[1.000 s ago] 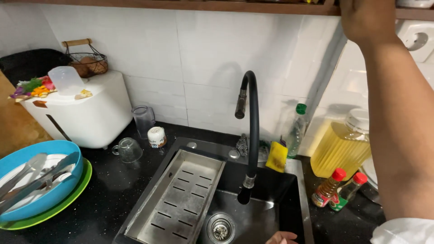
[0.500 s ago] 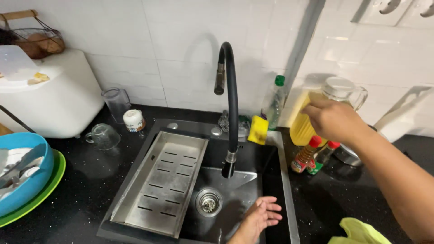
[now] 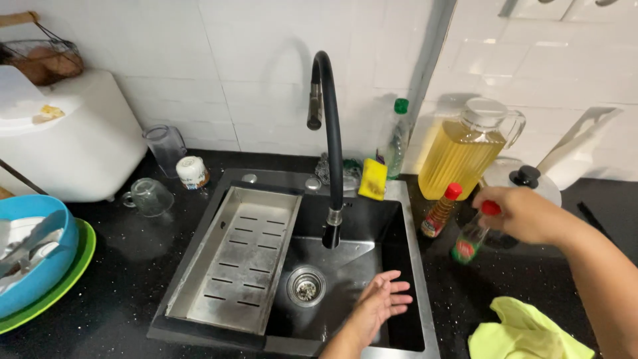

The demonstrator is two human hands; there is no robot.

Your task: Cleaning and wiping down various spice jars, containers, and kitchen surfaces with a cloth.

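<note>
Here, right hand fingers gripping blurred red-capped bottle, left hand fingers spread.

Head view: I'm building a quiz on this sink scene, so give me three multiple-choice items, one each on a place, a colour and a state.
1. Where is the left hand? A in the sink basin B on the faucet C on the bowl
2. The cap of the small bottle at the right hand is: A green B red C black
3. The left hand is: A fisted B open, empty C gripping a sponge

A: it lies over the sink floor. B: red cap shows. B: fingers spread, nothing held.
</note>
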